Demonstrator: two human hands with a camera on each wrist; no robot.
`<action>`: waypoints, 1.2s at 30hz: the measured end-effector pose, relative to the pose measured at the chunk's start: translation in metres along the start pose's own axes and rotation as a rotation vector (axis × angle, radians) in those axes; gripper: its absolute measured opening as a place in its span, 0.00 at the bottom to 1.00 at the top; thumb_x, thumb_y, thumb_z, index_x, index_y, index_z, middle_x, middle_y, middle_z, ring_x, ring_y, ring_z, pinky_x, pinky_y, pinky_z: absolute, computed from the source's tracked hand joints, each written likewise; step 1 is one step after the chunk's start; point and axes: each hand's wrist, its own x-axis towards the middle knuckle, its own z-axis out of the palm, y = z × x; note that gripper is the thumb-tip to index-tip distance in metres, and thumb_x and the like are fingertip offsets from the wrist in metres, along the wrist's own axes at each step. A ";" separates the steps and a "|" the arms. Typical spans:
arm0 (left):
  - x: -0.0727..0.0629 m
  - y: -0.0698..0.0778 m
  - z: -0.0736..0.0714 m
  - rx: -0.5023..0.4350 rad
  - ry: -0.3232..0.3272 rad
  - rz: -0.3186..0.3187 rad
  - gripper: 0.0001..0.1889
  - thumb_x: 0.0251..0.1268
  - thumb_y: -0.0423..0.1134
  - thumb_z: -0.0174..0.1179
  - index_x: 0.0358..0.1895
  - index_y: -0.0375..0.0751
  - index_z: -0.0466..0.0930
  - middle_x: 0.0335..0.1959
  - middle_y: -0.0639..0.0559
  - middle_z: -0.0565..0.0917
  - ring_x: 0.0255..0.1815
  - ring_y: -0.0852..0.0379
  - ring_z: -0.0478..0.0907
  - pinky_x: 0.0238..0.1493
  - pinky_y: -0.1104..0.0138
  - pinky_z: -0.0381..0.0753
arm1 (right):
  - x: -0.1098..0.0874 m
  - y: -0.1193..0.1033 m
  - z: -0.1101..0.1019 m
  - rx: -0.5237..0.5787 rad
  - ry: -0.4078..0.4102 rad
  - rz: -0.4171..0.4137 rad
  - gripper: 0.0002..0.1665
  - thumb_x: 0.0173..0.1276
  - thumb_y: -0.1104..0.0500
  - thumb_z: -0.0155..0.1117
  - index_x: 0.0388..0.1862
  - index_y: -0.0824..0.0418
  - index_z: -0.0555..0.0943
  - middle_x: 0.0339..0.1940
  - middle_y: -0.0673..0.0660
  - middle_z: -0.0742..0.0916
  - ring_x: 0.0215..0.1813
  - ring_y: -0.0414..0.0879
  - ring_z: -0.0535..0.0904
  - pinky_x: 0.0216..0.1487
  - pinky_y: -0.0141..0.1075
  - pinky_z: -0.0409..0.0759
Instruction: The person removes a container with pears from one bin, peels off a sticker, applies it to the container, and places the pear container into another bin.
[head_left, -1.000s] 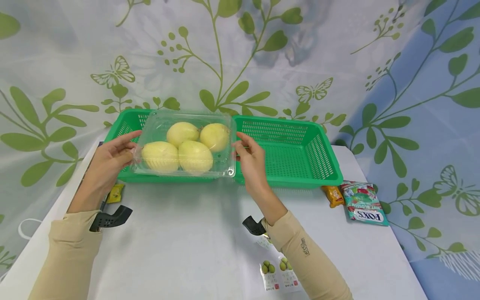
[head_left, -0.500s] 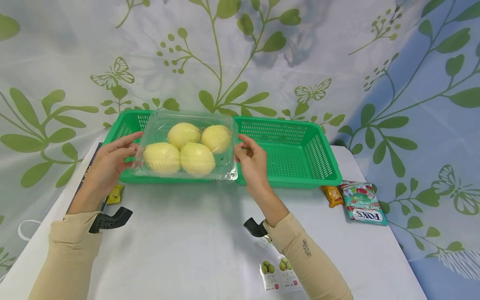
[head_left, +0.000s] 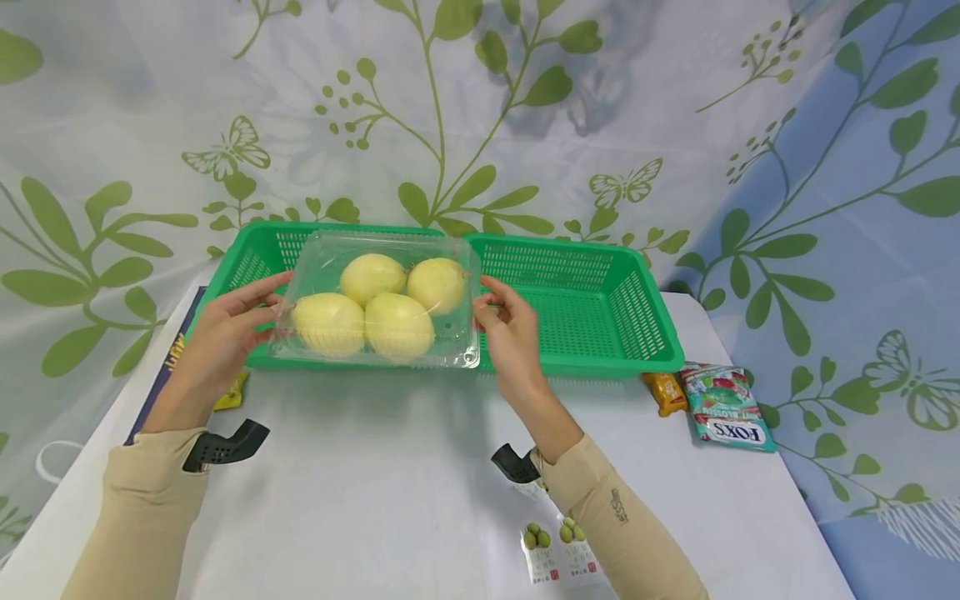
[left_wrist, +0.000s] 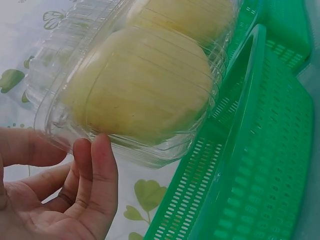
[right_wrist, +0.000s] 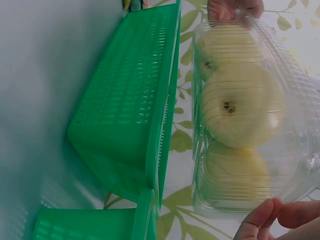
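Both hands hold a clear plastic clamshell box by its short ends, raised over the left green basket. Several pale yellow pears show through its ridged plastic. At the box's left end, my left hand pinches the corner; the left wrist view shows its fingertips at the rim beside a pear. My right hand grips the opposite end, and its thumb and fingers pinch the rim in the right wrist view. From above, the box hides much of the left basket's inside.
A second green basket stands to the right. Beyond it lie an orange packet and a FOX'S candy bag. A yellow packet and a dark blue item lie at left. Pear-picture labels lie near the right forearm.
The box with the pears has come slightly toward me and to the right, with both hands moving along and keeping their hold. The baskets and packets stay in place.
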 end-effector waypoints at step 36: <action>-0.023 -0.001 0.012 0.290 -0.062 0.007 0.27 0.78 0.34 0.50 0.77 0.42 0.62 0.47 0.57 0.71 0.42 0.68 0.73 0.44 0.78 0.78 | -0.024 0.000 -0.018 -0.011 -0.018 0.016 0.27 0.76 0.64 0.56 0.73 0.56 0.72 0.43 0.48 0.78 0.34 0.41 0.72 0.45 0.31 0.75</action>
